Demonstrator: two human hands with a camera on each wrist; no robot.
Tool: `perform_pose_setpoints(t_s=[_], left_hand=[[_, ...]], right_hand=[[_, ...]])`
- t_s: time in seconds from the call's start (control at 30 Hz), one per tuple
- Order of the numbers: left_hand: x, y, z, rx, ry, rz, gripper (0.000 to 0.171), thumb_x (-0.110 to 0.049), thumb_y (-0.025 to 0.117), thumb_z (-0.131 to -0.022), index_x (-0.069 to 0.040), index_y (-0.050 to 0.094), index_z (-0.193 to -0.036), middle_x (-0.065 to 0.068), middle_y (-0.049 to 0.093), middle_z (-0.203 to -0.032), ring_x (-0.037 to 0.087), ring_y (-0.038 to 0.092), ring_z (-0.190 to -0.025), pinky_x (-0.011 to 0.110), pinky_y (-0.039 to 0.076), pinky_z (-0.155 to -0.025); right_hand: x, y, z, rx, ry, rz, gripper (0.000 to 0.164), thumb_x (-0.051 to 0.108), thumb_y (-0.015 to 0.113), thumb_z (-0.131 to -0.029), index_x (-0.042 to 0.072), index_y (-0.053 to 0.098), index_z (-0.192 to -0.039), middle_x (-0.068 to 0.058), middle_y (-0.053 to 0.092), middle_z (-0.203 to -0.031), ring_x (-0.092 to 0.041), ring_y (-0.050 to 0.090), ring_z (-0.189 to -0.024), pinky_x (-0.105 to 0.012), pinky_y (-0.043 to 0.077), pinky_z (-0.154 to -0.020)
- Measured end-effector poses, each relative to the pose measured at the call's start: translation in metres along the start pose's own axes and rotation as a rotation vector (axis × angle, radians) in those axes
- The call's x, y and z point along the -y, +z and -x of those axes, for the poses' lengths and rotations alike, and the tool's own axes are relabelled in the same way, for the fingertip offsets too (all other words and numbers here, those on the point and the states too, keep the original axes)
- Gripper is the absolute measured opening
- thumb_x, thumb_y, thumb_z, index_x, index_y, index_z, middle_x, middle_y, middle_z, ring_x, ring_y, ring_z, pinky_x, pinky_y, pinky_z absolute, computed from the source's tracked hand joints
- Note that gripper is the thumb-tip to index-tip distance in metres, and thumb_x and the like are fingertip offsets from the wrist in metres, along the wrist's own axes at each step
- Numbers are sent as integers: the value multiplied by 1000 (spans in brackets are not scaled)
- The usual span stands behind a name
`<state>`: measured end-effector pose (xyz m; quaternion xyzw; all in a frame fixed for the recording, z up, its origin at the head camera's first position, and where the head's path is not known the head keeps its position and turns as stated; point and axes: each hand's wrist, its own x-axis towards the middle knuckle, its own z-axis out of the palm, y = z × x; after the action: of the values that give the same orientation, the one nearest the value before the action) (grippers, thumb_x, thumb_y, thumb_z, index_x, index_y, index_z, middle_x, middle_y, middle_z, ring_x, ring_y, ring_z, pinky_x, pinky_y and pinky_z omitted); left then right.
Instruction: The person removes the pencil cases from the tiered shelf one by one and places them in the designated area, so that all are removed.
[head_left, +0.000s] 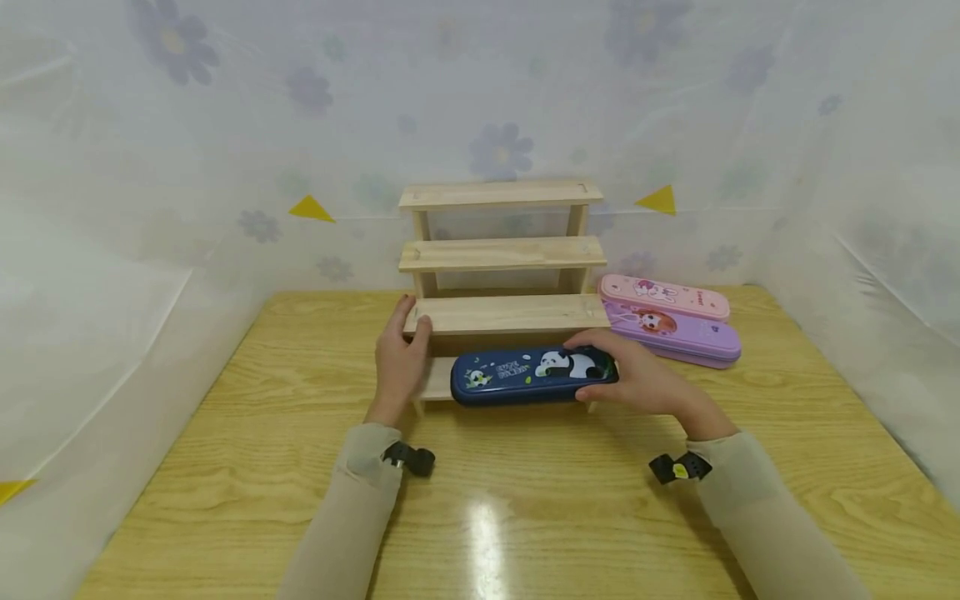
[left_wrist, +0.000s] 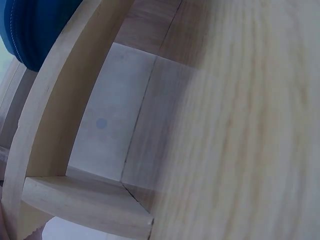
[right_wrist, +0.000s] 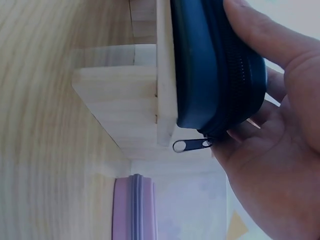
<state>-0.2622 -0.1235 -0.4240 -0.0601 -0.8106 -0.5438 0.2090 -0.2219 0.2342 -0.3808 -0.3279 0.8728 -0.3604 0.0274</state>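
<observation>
A navy blue zippered pencil case (head_left: pixel 517 377) with panda pictures lies along the lowest step of a tiered wooden shelf (head_left: pixel 510 313). My right hand (head_left: pixel 630 375) grips its right end, thumb on the near side and fingers over the top. In the right wrist view, the case (right_wrist: pixel 200 75) sits flat against the board, and its zipper pull (right_wrist: pixel 192 145) hangs at the end beside my palm. My left hand (head_left: pixel 401 358) holds the shelf's left end, thumb at the second step's front edge. The left wrist view shows the shelf frame (left_wrist: pixel 85 200) and the case's end, with that hand mostly hidden.
Right of the shelf lie a purple pencil case (head_left: pixel 675 333) with a cartoon girl and a pink one (head_left: pixel 663 296) behind it. The wood-grain table (head_left: pixel 247 467) is bounded by flower-patterned sheeting (head_left: pixel 495 83) at the back and sides.
</observation>
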Motion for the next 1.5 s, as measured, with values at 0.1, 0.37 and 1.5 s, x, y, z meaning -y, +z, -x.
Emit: perform_pose_setpoints(t_s=[0.1,0.37,1.5], left_hand=[[0,0,0,2,0,1,50,-37,49,-103,-17,46,-149,6,37,-156,20,53,-59,35,48,-65],[-1,-1,1,5,9,1,49,-37,49,-103,-19,46,-149,-2,38,-155,17,48,-50,29,43,-50],[4,-8,1,15,-10,18,51,-42,46,-103,-23,43,-151,-11,35,-155,18,53,-56,30,47,-52]], right_hand=[[0,-5,2,8,3,0,63,34,81,-82,23,53,-136,0,54,-134,-20,51,-117,-46,45,-96],[1,-32,16,24,7,28,55,27,80,-84,23,55,-133,2,51,-134,-21,48,-113,-34,47,-90],[-24,-85,55,-55,148,18,51,12,83,-80,20,63,-127,-3,54,-133,-12,51,-110,-14,40,-87]])
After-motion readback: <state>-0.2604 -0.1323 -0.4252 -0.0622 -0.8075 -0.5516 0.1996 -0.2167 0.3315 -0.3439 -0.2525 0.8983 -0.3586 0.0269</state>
